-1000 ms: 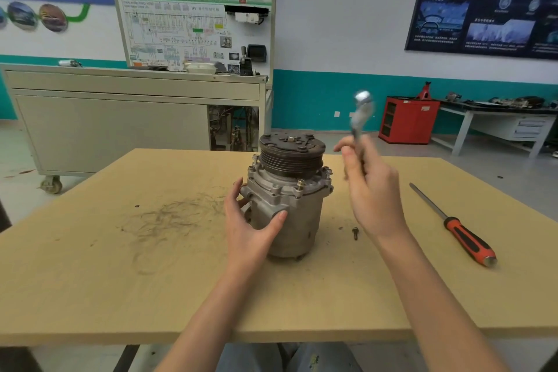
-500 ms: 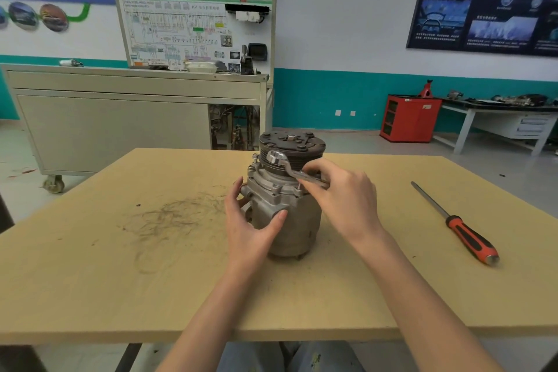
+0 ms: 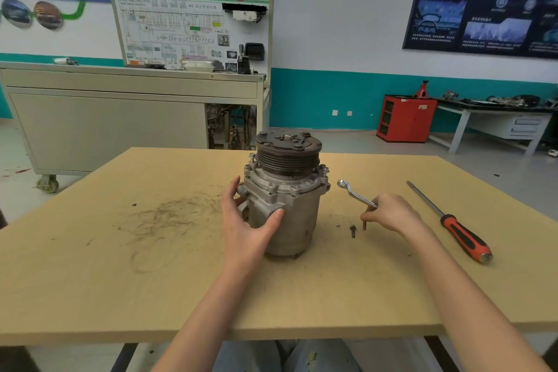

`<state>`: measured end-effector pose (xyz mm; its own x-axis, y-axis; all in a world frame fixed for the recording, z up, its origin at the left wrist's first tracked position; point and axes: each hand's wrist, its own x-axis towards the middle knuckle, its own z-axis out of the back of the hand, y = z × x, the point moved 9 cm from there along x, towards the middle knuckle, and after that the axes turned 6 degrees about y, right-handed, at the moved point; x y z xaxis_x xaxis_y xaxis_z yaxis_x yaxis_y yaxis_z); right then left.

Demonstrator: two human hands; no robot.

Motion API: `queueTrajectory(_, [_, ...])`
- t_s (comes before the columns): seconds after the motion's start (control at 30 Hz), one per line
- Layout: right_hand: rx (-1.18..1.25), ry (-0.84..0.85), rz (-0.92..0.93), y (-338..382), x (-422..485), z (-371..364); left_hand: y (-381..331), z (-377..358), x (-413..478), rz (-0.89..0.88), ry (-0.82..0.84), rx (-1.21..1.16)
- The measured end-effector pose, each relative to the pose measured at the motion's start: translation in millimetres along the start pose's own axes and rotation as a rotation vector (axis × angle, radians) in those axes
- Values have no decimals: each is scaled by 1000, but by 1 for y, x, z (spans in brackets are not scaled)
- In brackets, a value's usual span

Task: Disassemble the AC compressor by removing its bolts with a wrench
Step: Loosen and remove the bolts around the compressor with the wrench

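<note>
The grey AC compressor (image 3: 287, 199) stands upright on the wooden table (image 3: 151, 281), dark pulley on top, several bolts around its flange. My left hand (image 3: 246, 220) grips its left side. My right hand (image 3: 389, 213) is low over the table to the right of the compressor, holding a silver ring wrench (image 3: 354, 192) whose ring end points up and left. Its fingertips pinch a small bolt (image 3: 364, 225) upright at the table surface. A second loose bolt (image 3: 352, 231) lies just left of it.
A long screwdriver (image 3: 453, 225) with a red and black handle lies on the table to the right. Dark scuff marks (image 3: 169, 214) cover the tabletop left of the compressor. A grey cabinet on wheels (image 3: 105, 118) stands behind the table.
My right hand went from raised with the wrench, to the compressor's flange, then down to the table on the right. A second bolt now stands beside the first one.
</note>
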<state>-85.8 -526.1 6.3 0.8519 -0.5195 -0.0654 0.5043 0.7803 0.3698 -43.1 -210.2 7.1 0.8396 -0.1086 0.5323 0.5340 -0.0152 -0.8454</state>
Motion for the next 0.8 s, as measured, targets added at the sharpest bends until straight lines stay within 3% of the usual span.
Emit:
queueTrajectory(0.37, [-102, -21, -60, 2, 13, -25, -3, -1, -1, 5, 19, 19])
queueTrajectory(0.43, [27, -58, -37, 4, 8, -19, -2, 0, -1, 4, 18, 33])
queueTrajectory(0.6, [879, -23, 237, 50, -19, 1, 0, 3, -1, -10, 19, 81])
queueTrajectory(0.67, [991, 40, 342, 74, -34, 6, 0, 5, 1, -14, 20, 96])
queueTrajectory(0.8, [958, 72, 487, 99, -53, 7, 4, 11, 6, 14, 77, 67])
